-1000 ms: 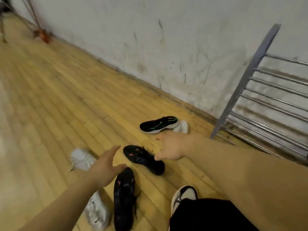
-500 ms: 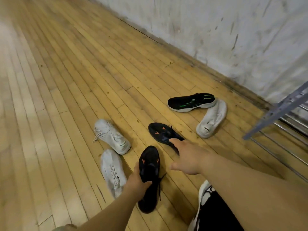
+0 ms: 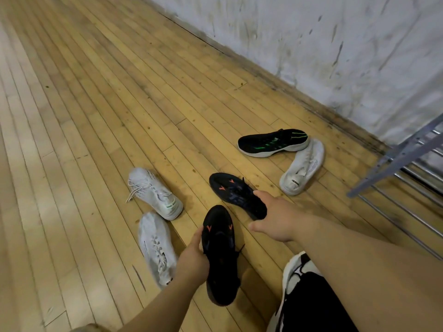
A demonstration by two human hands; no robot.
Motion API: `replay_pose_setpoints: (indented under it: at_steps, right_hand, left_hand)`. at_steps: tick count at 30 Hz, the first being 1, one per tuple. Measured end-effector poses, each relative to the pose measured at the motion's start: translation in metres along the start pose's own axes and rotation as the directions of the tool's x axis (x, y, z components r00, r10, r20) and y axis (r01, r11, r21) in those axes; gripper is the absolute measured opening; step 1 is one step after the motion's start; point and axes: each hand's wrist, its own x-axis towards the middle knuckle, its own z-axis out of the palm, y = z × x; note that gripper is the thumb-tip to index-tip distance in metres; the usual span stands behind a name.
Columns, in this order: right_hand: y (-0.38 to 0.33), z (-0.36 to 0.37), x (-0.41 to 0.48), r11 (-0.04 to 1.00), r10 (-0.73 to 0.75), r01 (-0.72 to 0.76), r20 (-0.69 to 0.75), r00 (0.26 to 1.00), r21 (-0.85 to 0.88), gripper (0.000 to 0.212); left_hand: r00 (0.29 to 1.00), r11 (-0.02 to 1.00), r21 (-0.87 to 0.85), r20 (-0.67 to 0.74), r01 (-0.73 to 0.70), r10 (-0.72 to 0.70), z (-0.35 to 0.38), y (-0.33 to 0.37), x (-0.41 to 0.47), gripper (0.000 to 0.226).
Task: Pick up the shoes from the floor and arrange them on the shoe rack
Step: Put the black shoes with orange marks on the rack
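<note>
The nearer black-and-orange shoe [image 3: 219, 259] sits low in the middle of the frame, toe pointing up the picture. The left grip [image 3: 193, 257] is wrapped round its left side, fingers curled onto the upper. Its twin, the farther black-and-orange shoe [image 3: 236, 195], lies on the floor just above, angled toward the upper left. The right grip [image 3: 275, 219] covers its heel end with the thumb sticking out free, and honestly I can't tell if it's clamped on or just resting there. Both shoes are matte black with small orange arrow marks and loose laces.

Just left of them are two knit-looking white ones, the upper white shoe [image 3: 153, 192] with laces trailing and the lower white shoe [image 3: 157, 248], close together. Toward the right, a black-and-green shoe [image 3: 273, 142] with a chunky white sole touches a tipped-over white shoe [image 3: 302, 167].

The shoe rack [image 3: 395, 159] pokes in at the right edge, a grey metal slanted post with thin rods, close to the wall [image 3: 311, 44]. The wall is white and badly scuffed, with a dark line along its base running diagonally. The plank floor [image 3: 96, 92] is glossy yellow wood, with a wide open stretch across the left and upper left. The person's own white-and-black trainer [image 3: 297, 267] sits at bottom right.
</note>
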Motion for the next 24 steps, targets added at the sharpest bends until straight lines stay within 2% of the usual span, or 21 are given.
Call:
replay_pose_setpoints:
  at_steps: [2,5,8,11,12,13,15,17,19,21,24]
  right_hand:
    - [0.001,0.001,0.001,0.999,-0.008,0.007,0.018,1.0,0.04,0.099]
    - [-0.001,0.001,-0.001,0.984,-0.045,0.037,0.038,0.998,0.174,0.097]
    - [-0.007,-0.01,-0.003,0.945,-0.089,0.08,0.012,0.996,0.317,0.091]
    - [-0.007,-0.041,-0.004,0.916,-0.098,0.131,-0.105,0.99,0.38,0.084]
    - [-0.006,-0.053,-0.005,0.908,-0.075,0.13,-0.152,0.985,0.398,0.081]
    - [-0.004,-0.065,-0.006,0.901,-0.043,0.125,-0.201,0.979,0.416,0.078]
    - [0.006,-0.08,-0.01,0.893,0.033,0.102,-0.288,0.957,0.439,0.072]
    - [0.019,-0.082,-0.014,0.893,0.102,0.068,-0.346,0.933,0.445,0.07]
    - [0.037,-0.077,-0.015,0.888,0.192,0.001,-0.374,0.907,0.459,0.069]
    - [0.056,-0.072,-0.013,0.886,0.281,-0.089,-0.374,0.884,0.456,0.069]
    - [0.077,-0.071,-0.009,0.87,0.361,-0.167,-0.367,0.857,0.464,0.069]
  left_hand:
    - [0.998,0.995,-0.086,-0.025,-0.054,0.052,-0.003,0.023,-0.009,0.078]
    - [0.987,0.935,-0.319,-0.096,-0.155,0.13,-0.012,0.061,-0.019,0.082]
    - [0.968,0.809,-0.532,-0.129,-0.25,0.215,-0.022,0.108,-0.025,0.08]
    - [0.953,0.612,-0.735,-0.161,-0.29,0.258,-0.031,0.144,-0.025,0.077]
    - [0.947,0.578,-0.756,-0.175,-0.306,0.271,-0.03,0.148,-0.019,0.077]
    - [0.94,0.59,-0.738,-0.194,-0.328,0.28,-0.027,0.152,-0.015,0.075]
    - [0.94,0.738,-0.582,-0.206,-0.341,0.272,-0.01,0.149,0.006,0.071]
    - [0.969,0.886,-0.396,-0.149,-0.24,0.196,0.017,0.143,0.029,0.075]
    - [0.976,0.964,-0.156,-0.08,-0.215,0.205,0.043,0.137,0.045,0.08]
    - [0.954,0.952,0.071,0.047,-0.299,0.296,0.065,0.134,0.057,0.086]
    - [0.924,0.891,0.275,0.233,-0.362,0.303,0.093,0.138,0.073,0.097]
